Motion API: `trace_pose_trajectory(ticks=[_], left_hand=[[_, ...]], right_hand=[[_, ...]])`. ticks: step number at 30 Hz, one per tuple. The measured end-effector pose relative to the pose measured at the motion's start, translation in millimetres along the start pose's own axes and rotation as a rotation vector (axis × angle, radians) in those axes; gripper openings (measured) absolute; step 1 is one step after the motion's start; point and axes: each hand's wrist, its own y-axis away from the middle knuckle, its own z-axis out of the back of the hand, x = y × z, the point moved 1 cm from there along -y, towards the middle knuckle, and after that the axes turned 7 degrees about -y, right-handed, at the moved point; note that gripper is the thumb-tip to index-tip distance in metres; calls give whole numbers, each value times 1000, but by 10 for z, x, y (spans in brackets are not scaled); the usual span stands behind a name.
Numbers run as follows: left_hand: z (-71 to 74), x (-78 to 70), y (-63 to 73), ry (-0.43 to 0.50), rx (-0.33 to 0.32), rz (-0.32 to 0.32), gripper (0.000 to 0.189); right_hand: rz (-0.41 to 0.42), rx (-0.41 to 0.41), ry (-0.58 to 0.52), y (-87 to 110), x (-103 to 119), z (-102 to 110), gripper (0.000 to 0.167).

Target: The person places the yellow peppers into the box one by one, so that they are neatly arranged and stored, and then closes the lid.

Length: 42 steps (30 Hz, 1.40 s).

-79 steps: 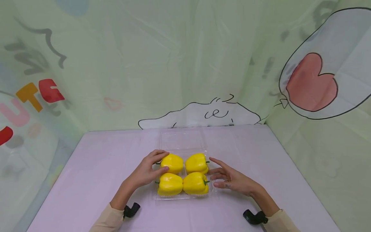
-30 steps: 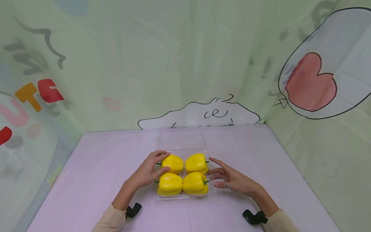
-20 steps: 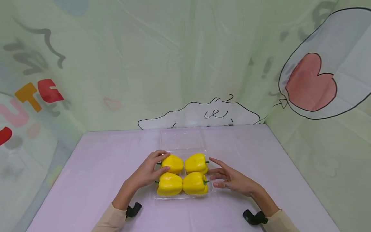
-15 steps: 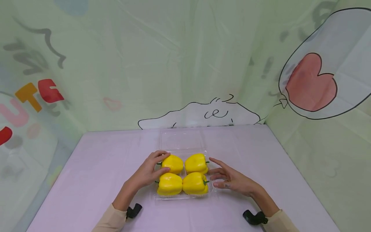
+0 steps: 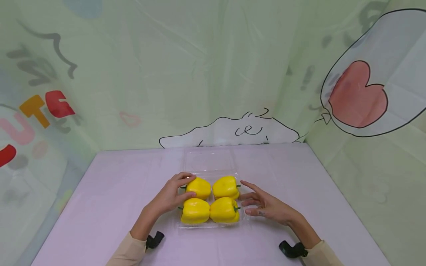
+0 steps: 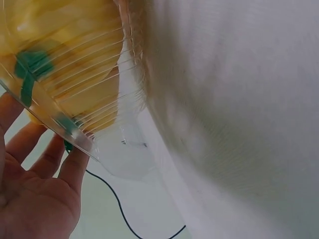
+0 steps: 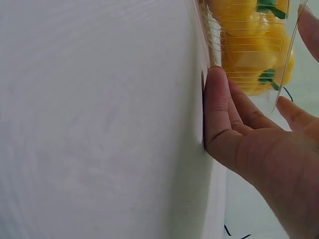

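Several yellow bell peppers with green stems sit two by two in a clear plastic clamshell box [image 5: 194,227]. My left hand [image 5: 170,193] reaches over the box's left wall and holds the back-left bell pepper [image 5: 201,187], thumb on its near side and fingers on its far side. The front-left pepper [image 5: 195,211] lies just below that thumb. To the right of the box, my right hand [image 5: 267,205] has loosely bent fingers and holds nothing. In the right wrist view its lowest fingers [image 7: 217,97] rest on the table beside the box wall.
The box's transparent lid [image 5: 209,161] lies folded back toward the far table edge. A pale lilac cloth [image 5: 126,184] covers the table. Printed fabric walls [image 5: 206,74] enclose it at the back and both sides. A black wrist mount [image 5: 155,240] sits on each forearm.
The back-left pepper and my left hand have shifted very slightly to the right. My right hand and the other peppers stay where they were.
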Motion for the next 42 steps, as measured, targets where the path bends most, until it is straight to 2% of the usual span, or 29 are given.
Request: trace_pose_trajectory(ticks=[12, 29, 38, 42], left_hand=[[7, -5, -6, -7, 23, 4, 61], [-26, 13, 17, -7, -8, -6, 61], [-50, 22, 22, 16, -62, -17, 60], [-28, 43, 25, 93, -88, -30, 54]], right_hand=[[1, 1, -4, -3, 5, 3, 98], [-21, -10, 8, -20, -42, 10, 97], [-26, -8, 7, -16, -45, 13, 97], [-23, 0, 7, -17, -52, 12, 96]])
